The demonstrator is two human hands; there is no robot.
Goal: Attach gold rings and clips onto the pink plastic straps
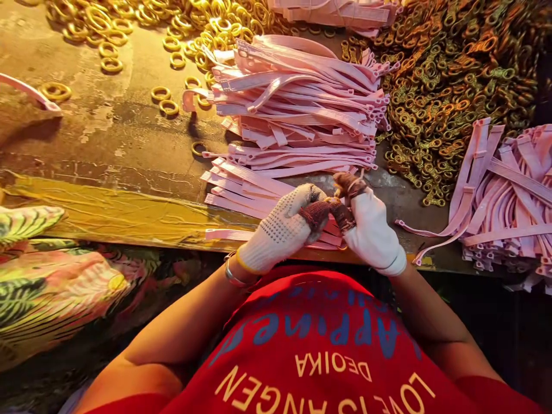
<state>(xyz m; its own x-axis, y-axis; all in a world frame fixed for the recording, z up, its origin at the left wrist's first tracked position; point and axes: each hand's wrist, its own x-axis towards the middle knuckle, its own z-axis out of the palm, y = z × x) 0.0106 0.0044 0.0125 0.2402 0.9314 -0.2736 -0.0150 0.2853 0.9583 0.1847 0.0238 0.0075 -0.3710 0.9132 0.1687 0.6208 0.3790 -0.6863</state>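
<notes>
Both my hands wear white knit gloves with dark, stained fingertips, and they meet just above the table's front edge. My left hand (287, 224) is closed, pinching what seems to be a pink strap (228, 234), whose tail sticks out to the left below the wrist. Fingertips touching the left ones, my right hand (368, 221) is closed too; a tiny gold glint shows between them, but the piece itself is hidden. Under and behind the hands lie loose pink straps (241, 187). Beyond them rises a thick pile of pink straps (302, 103) with small loops at their ends.
Gold rings (168, 107) are scattered at the back left. A large heap of gold clasps (466, 86) covers the back right. More pink straps (513, 195) are stacked at the right edge. Patterned cloth (64, 287) of another person shows at left, beside the table's yellow-taped edge (107, 213).
</notes>
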